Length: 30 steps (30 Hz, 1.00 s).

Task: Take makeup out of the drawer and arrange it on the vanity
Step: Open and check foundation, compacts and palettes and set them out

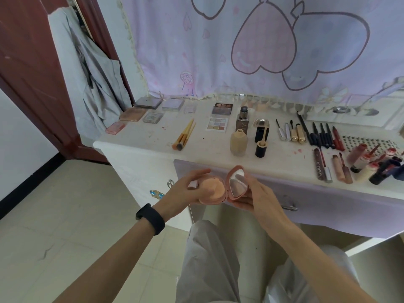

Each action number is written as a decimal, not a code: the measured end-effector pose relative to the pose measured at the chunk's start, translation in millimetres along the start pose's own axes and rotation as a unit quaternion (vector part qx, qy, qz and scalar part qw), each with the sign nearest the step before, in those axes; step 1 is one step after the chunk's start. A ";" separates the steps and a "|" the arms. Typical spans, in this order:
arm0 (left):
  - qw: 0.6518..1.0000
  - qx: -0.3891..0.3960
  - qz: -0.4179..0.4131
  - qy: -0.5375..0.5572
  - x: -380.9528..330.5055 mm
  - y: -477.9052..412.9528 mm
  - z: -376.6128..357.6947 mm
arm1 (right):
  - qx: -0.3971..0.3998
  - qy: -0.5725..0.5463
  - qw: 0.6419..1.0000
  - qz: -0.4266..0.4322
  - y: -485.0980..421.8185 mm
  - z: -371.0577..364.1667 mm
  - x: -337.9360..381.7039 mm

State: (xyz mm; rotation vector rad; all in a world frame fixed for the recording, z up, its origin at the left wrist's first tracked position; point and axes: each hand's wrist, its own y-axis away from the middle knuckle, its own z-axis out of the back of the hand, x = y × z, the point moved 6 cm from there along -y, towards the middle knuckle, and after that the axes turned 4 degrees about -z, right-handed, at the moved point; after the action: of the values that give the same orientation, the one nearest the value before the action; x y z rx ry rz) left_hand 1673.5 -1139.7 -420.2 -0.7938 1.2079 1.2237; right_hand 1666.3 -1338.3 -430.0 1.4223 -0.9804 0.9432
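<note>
I hold an open pink powder compact [215, 190] in front of the vanity's lilac drawer front [323, 200]. My left hand [182, 193] grips its base, where a peach puff lies. My right hand [260, 195] holds the mirrored lid, swung open to the right. On the white vanity top [153, 136] makeup lies in rows: closed palettes [142, 110] at the left, brushes [184, 135], open eyeshadow palettes [219, 117], foundation bottles [239, 141], mascaras and pencils [314, 135], lip tubes [349, 165] at the right.
A pink heart-print curtain [262, 44] hangs behind the vanity. A grey garment [96, 84] hangs on the red-brown door at the left. A studded mat [369, 143] and a white tray [349, 117] sit at the right. My grey-trousered knees are below, over tiled floor.
</note>
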 end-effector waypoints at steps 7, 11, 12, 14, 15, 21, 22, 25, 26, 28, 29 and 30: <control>0.913 0.047 -0.108 -0.391 -17.9 1.0 -11.5 | 0.026 0.034 0.999 0.020 4.0 -7.2 6.0; 0.902 0.040 -0.108 -0.416 -23.4 1.2 -13.7 | 0.039 0.042 0.998 0.032 2.7 -10.8 8.1; 0.902 0.036 -0.110 -0.416 -23.4 1.1 -13.9 | 0.042 0.043 0.998 0.032 1.4 -10.8 7.5; 0.902 0.020 -0.117 -0.415 -23.0 0.4 -12.7 | 0.046 0.047 0.997 0.029 -2.0 -10.7 6.6; 0.903 0.010 -0.120 -0.412 -22.4 0.1 -11.9 | 0.049 0.050 0.997 0.026 -3.6 -10.4 6.4; 0.932 -0.099 -0.095 -0.335 -26.3 -13.1 9.8 | 0.002 0.182 0.974 0.137 1.2 10.5 12.5; 0.934 -0.129 -0.083 -0.322 -28.0 -16.8 14.8 | -0.032 0.238 0.955 0.172 4.1 19.0 13.5; 0.918 -0.213 -0.061 -0.328 -37.0 -33.6 25.2 | -0.156 0.356 0.883 0.263 7.1 44.9 16.4; 0.906 -0.233 -0.053 -0.349 -41.2 -41.0 26.4 | -0.199 0.388 0.853 0.285 5.9 53.1 16.9; 0.887 -0.249 -0.021 -0.389 -45.3 -56.2 25.2 | -0.268 0.455 0.789 0.315 1.2 65.4 16.6; 0.880 -0.250 -0.002 -0.404 -45.9 -63.7 23.3 | -0.287 0.480 0.765 0.318 -1.5 69.1 16.6; 0.875 -0.250 0.013 -0.414 -45.8 -70.5 21.2 | -0.297 0.497 0.753 0.313 -4.8 72.0 15.3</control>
State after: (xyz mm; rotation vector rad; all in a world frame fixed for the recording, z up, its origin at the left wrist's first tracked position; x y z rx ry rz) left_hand 1750.8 -1147.1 -381.5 -0.5020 0.1926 1.6841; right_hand 1677.5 -1410.7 -422.1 -0.0880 -0.7737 1.4605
